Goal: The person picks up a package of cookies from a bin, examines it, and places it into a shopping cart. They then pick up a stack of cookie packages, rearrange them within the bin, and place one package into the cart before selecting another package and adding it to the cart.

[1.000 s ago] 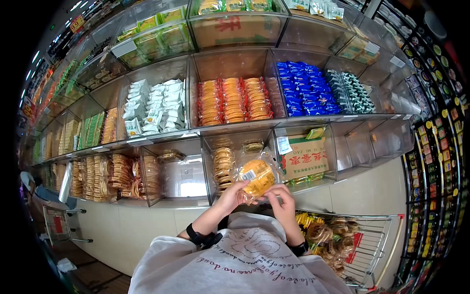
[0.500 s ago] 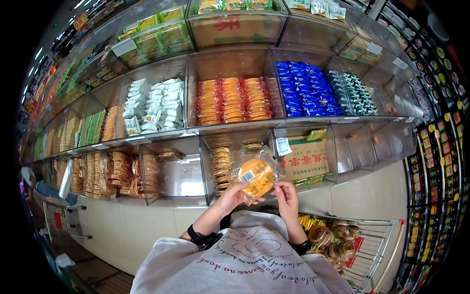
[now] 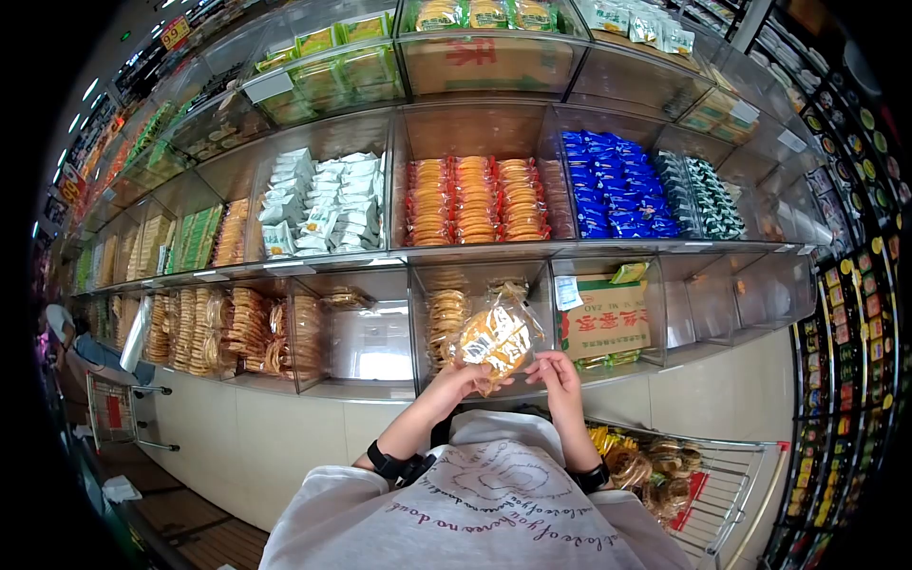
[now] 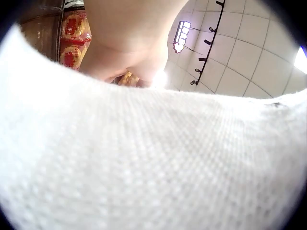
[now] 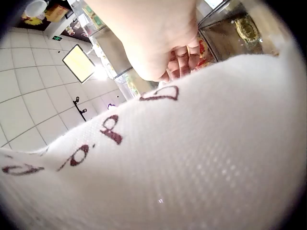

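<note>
A round, flat golden pastry (image 3: 499,337) in a shiny clear wrapper is held up before the person's chest. The left hand (image 3: 463,380) grips its lower left edge. Beside the wrapper's lower right edge is the right hand (image 3: 559,372), fingertips close to the plastic; I cannot tell whether they pinch it. In the left wrist view, white sleeve cloth covers most of the picture, below the left hand (image 4: 132,36). Curled fingers of the right hand (image 5: 158,38) show above the lettered cloth in the right wrist view. Behind the pastry stands a stack of similar wrapped pastries (image 3: 446,318).
Clear-walled bins hold orange-red packs (image 3: 475,199), blue packets (image 3: 617,185) and white packets (image 3: 323,204). A carton (image 3: 603,318) sits in the lower row. A loaded shopping cart (image 3: 722,489) stands at right; another cart (image 3: 114,408) is at far left.
The bins have shifted slightly right in the head view. The wrapped pastry has tilted and shows more glare, while the left hand keeps its grip and the right hand stays near its edge.
</note>
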### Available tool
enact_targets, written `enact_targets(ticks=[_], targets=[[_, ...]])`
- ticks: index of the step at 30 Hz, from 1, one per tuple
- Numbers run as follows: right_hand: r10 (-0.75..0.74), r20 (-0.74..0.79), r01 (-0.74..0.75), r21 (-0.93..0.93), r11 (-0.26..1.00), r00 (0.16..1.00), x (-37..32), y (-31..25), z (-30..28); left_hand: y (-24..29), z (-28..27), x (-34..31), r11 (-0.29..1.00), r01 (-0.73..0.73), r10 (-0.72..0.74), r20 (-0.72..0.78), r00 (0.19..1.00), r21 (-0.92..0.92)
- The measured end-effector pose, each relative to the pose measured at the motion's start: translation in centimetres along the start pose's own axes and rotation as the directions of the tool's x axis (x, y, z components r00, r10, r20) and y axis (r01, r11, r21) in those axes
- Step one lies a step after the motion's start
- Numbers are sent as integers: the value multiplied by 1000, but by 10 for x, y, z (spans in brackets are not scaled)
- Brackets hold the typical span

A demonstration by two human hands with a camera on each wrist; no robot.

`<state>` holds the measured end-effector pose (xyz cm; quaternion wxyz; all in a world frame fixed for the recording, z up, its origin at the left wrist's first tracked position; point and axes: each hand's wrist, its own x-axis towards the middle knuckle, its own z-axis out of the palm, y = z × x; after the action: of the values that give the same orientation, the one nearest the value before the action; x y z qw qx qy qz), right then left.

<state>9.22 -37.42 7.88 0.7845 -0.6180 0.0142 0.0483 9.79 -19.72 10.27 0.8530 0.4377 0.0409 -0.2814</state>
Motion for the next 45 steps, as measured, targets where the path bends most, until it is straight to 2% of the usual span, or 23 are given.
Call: enact_targets(ticks=[3,5,7,9,11,13,14,17,19,21,23,25,27,29,31,33,35,37,38,40,41,43,45], targets=[[25,27,-24,-31,999,999,0,0,6,4,-6,-4,999,24,-25,-19,999,-33],[59,38,-61,54,997,998,1,3,9,-1,-13,-3,957,-50,68,-55,996,285],[89,48,-95,139,986,995,0,4,14,2,-19,-3,915,-138,138,26,990,379],[234,4,-213,424,880,972,-2,2,21,12,-22,-2,455,-484,318,371,872,748],[248,52,-243,467,850,967,-5,3,21,14,-28,-2,409,-521,323,415,850,749],[325,170,-367,421,830,930,-13,12,17,16,-33,-3,76,-569,268,533,803,819],[350,146,-378,430,820,925,-17,20,17,13,-37,-1,59,-566,201,546,813,822],[315,-71,-294,218,931,946,-25,19,29,16,-39,-6,110,-562,17,564,826,820],[363,-85,-329,270,905,928,-29,38,19,14,-50,-2,96,-569,-94,576,812,817],[318,-126,-301,136,944,940,-34,44,23,6,-65,6,374,-592,-42,650,758,714],[330,-158,-304,169,938,931,-37,41,30,-1,-77,12,373,-505,-55,561,826,779],[359,-115,-329,216,919,926,-38,40,37,-5,-83,17,829,-41,-128,261,957,557],[363,-102,-330,246,912,926,-38,40,46,-13,-92,24,852,-99,-60,285,957,513],[301,-106,-282,165,945,948,-34,48,50,-17,-110,38,718,-235,-64,397,916,656],[309,-127,-289,156,945,942,-36,56,49,5,-107,43,655,-153,-156,330,931,740],[208,-240,-217,-10,976,948,-38,52,50,11,-118,63,627,-270,-49,382,923,731],[234,-279,-232,40,972,931,-45,43,49,14,-133,90,379,-333,82,327,941,864],[293,-327,-255,154,954,898,-55,36,47,34,-124,107,38,-232,145,224,964,972],[290,-336,-230,209,951,896,-60,40,44,36,-128,119,39,-247,134,240,962,968],[305,-379,-232,227,946,874,-73,43,43,29,-146,147,-315,-67,76,95,993,947],[325,-403,-243,242,939,855,-81,45,42,24,-155,157,-316,-81,64,107,992,945],[317,-431,-221,259,940,845,-98,52,41,13,-172,174,-520,19,12,-14,1000,854],[434,-450,-262,395,881,781,-109,50,42,9,-179,182,-542,36,6,-39,999,840]])
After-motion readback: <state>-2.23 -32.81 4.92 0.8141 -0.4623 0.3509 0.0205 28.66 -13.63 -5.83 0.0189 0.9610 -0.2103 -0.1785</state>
